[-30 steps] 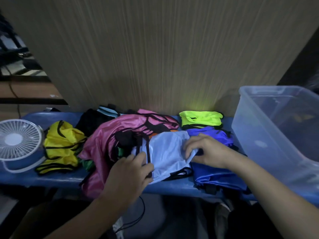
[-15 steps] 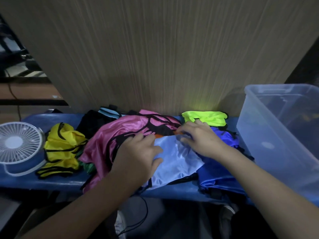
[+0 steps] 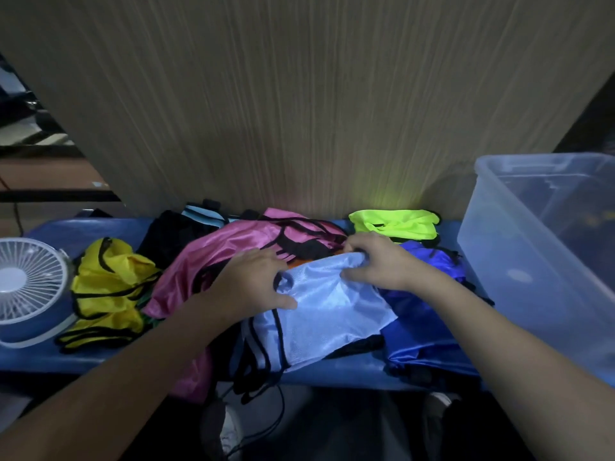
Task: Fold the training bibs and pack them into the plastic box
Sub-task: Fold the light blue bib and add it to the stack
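Note:
A light blue bib (image 3: 329, 311) with black trim lies in the middle of the blue bench (image 3: 100, 357), on top of other bibs. My left hand (image 3: 256, 281) grips its far left corner. My right hand (image 3: 376, 261) pinches its far right corner, bunching the cloth. A pink bib (image 3: 213, 257) lies under and behind it. A dark blue bib (image 3: 429, 334) lies to the right, a folded neon green bib (image 3: 396, 224) behind that. A crumpled yellow bib (image 3: 106, 287) sits to the left. The clear plastic box (image 3: 519, 261) stands at the right end.
A small white fan (image 3: 26, 284) stands at the bench's left end. A black garment and a pale blue bib (image 3: 199, 216) lie at the back against the wooden panel (image 3: 299, 111). Black straps hang over the bench's front edge.
Both hands moved from the near part of the light blue bib to its far edge and now grip its two far corners. The view shifted slightly left.

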